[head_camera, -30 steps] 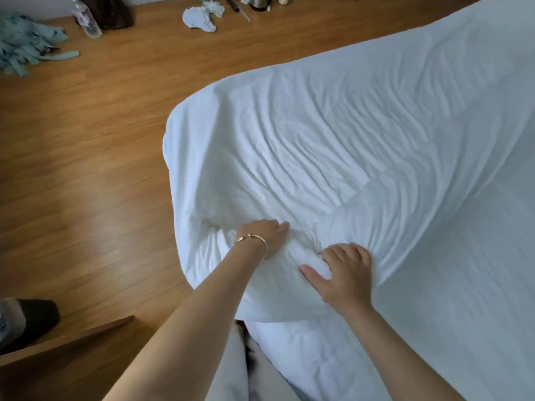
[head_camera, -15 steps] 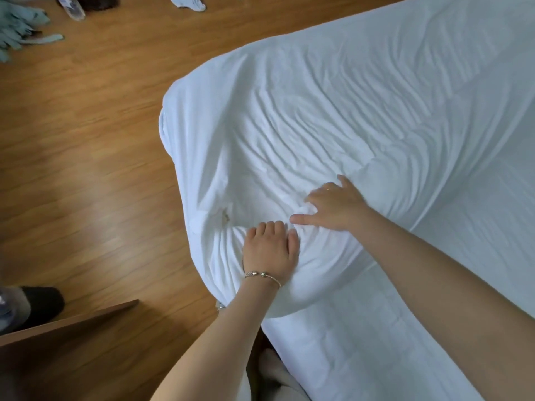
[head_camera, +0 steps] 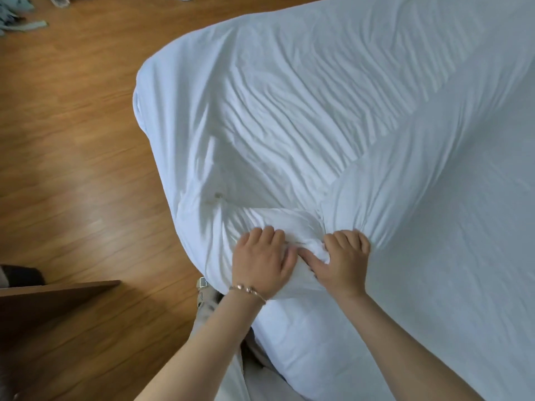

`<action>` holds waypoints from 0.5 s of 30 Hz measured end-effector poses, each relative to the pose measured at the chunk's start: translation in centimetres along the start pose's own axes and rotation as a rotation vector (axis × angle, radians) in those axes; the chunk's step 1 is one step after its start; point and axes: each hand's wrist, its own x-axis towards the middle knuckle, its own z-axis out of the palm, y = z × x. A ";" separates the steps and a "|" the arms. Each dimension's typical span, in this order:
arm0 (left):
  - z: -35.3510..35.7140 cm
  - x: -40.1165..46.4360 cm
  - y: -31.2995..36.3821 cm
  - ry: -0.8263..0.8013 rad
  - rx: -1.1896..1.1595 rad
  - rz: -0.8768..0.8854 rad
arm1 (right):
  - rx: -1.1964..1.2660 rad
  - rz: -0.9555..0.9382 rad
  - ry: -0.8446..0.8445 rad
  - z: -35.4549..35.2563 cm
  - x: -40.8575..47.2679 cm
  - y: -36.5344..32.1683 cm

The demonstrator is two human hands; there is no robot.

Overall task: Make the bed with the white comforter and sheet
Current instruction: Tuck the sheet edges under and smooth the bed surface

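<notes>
The white comforter (head_camera: 289, 117) lies wrinkled over the far part of the bed, its near corner bunched into a thick fold. My left hand (head_camera: 262, 260), with a bracelet on the wrist, grips this fold from the left with bent fingers. My right hand (head_camera: 344, 261) grips the same fold from the right, its thumb pressing into the cloth between the two hands. The smoother white sheet (head_camera: 434, 299) covers the mattress below and to the right of the hands.
Wooden floor (head_camera: 72, 140) runs along the bed's left side. A dark wooden furniture edge (head_camera: 58, 296) juts in at the lower left, with a dark object (head_camera: 20, 274) behind it. Teal cloth (head_camera: 14, 13) lies on the floor at the top left.
My right hand came back from farther up the comforter to sit beside my left hand. Both now hold the bunched corner close together, nearer the bed's edge.
</notes>
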 end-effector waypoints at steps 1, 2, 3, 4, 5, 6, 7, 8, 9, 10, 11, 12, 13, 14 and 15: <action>-0.4 1.6 -0.1 -0.009 -0.013 -0.007 | 0.019 -0.002 0.003 -0.1 0.4 0.0; -0.8 3.4 -0.6 -0.077 -0.030 -0.029 | 0.039 -0.001 -0.002 -0.2 0.8 -0.2; -1.2 5.3 -1.2 -0.224 -0.048 -0.064 | 0.052 0.002 -0.006 -0.3 1.3 -0.4; -1.5 7.0 -1.9 -0.434 -0.054 -0.109 | 0.060 0.002 -0.017 -0.3 1.8 -0.6; -1.5 8.4 -2.7 -0.666 -0.035 -0.145 | 0.066 -0.007 -0.036 -0.4 2.3 -0.7; -1.6 9.6 -3.5 -0.892 -0.009 -0.187 | 0.065 -0.031 -0.069 -0.7 2.9 -0.7; -1.8 10.5 -4.1 -1.056 -0.016 -0.238 | 0.049 -0.080 -0.125 -1.1 3.8 -0.6; -1.9 11.0 -4.6 -1.156 -0.043 -0.289 | 0.015 -0.144 -0.223 -1.5 4.9 -0.4; -2.0 11.2 -4.8 -1.200 -0.060 -0.322 | -0.036 -0.215 -0.367 -2.1 6.2 -0.2; -2.0 11.1 -4.6 -1.204 -0.052 -0.339 | -0.096 -0.286 -0.524 -2.6 7.5 0.0; -1.9 10.5 -4.1 -1.172 -0.018 -0.327 | -0.141 -0.353 -0.650 -3.1 8.6 0.3; -1.6 9.4 -3.5 -1.092 0.041 -0.288 | -0.147 -0.404 -0.719 -3.3 9.5 0.5; -1.2 8.1 -2.8 -0.970 0.104 -0.231 | -0.134 -0.428 -0.752 -3.3 10.2 0.7; -1.1 6.9 -2.1 -0.830 0.143 -0.178 | -0.119 -0.428 -0.778 -3.2 10.6 0.8; -1.0 5.5 -1.4 -0.701 0.165 -0.140 | -0.111 -0.420 -0.812 -3.0 10.6 0.8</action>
